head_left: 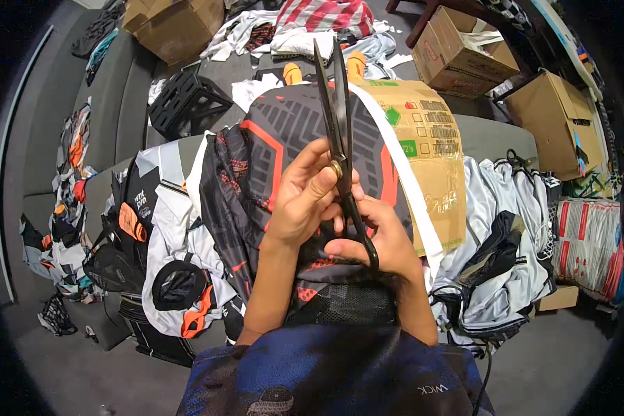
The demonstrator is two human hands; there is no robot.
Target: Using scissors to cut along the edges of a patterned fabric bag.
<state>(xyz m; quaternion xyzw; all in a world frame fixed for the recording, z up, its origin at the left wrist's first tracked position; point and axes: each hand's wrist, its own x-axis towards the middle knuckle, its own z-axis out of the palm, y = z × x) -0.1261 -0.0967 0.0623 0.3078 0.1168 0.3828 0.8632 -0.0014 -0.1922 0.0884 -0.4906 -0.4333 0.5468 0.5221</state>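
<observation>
Your left hand pinches the black scissors at the pivot, right hand gripping the handles | blades slightly apart, over patterned fabric, by the left edge of the cardboard | green labels, checkboxes there, tiny print unreadable tbh

1. Tan cardboard: rows of dark print with small checkboxes near its upper right corner; a green patch with white characters nearer its left edge; a green diamond above that patch; faint pale lettering toward its right edge.
2. Black garment: white lettering in two short lines.
3. Blue-and-black garment: upside-down pale letters toward its right edge; a pale emblem with lettering at its lower edge.
4. Brown carton: a red mark near its left edge, red print near its bottom edge.
</observation>
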